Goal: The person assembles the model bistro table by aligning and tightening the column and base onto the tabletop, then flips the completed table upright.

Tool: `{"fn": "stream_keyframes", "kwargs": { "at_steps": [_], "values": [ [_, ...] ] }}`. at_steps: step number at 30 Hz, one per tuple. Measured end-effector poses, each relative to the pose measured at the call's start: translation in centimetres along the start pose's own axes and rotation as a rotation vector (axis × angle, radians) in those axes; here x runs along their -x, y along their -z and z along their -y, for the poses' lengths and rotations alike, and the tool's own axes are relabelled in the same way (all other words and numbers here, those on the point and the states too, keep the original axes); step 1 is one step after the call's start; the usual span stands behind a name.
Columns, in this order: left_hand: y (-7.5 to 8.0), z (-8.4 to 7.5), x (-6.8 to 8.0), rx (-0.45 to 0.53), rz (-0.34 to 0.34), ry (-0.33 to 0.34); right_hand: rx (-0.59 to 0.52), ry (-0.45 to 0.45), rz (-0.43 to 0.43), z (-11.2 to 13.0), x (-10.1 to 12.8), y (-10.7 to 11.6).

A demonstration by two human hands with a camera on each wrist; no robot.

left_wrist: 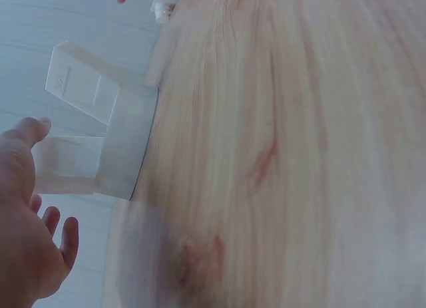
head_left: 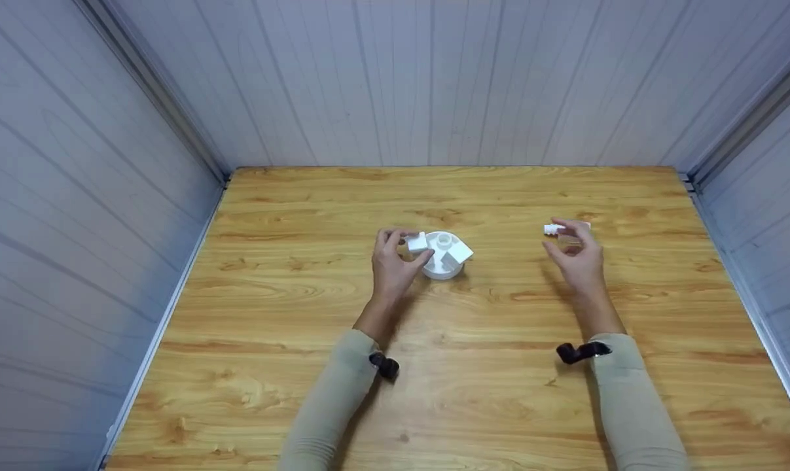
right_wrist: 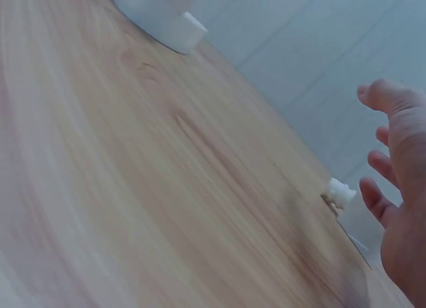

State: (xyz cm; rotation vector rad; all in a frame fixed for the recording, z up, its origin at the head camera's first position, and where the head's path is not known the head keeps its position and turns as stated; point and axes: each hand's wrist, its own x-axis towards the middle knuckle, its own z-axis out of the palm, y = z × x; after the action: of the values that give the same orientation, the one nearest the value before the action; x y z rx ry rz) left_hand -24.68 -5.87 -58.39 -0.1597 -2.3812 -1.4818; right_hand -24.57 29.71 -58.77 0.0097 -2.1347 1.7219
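Observation:
A white round-based stand (head_left: 442,269) rests on the wooden table, with two angled blocks and a short ring on top. My left hand (head_left: 393,265) holds the stand by its left block (left_wrist: 70,163), thumb on one side and fingers on the other. To the right, my right hand (head_left: 579,258) hovers with thumb and fingers spread apart and nothing between them. Just beyond its fingers lies a small white piece (head_left: 552,229) with a ridged, knob-like end. The fingers partly hide this piece in the head view; its ridged end (right_wrist: 339,192) also shows in the right wrist view.
The wood-grain table (head_left: 473,392) reaches back to a pale panelled wall (head_left: 401,85). Similar panels close in the left (head_left: 61,229) and right sides. Both forearms wear light sleeves with a dark wrist camera (head_left: 385,366) strapped on.

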Motion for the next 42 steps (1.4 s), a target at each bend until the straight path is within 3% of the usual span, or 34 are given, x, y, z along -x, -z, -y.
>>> {"fn": "stream_keyframes", "kwargs": {
  "at_steps": [5,13,20,34,42],
  "values": [
    [-0.2,-0.1,0.0,-0.016,-0.012,0.016,0.022,0.020,-0.098,-0.4,-0.4,1.3],
    [0.2,-0.1,-1.0,0.046,-0.026,0.060,0.069,0.002,-0.117,-1.2,-0.2,1.7],
    [0.2,0.0,-1.5,0.126,0.021,0.117,0.095,-0.022,-0.143,-1.5,-0.5,1.7],
    [-1.6,-2.0,1.4,0.053,-0.040,0.106,0.234,-0.121,-0.105,-1.6,-2.0,4.6],
    [-1.8,-2.1,1.7,0.005,0.012,0.141,0.185,-0.220,-0.001,-2.2,-2.2,5.2]
  ]
}}
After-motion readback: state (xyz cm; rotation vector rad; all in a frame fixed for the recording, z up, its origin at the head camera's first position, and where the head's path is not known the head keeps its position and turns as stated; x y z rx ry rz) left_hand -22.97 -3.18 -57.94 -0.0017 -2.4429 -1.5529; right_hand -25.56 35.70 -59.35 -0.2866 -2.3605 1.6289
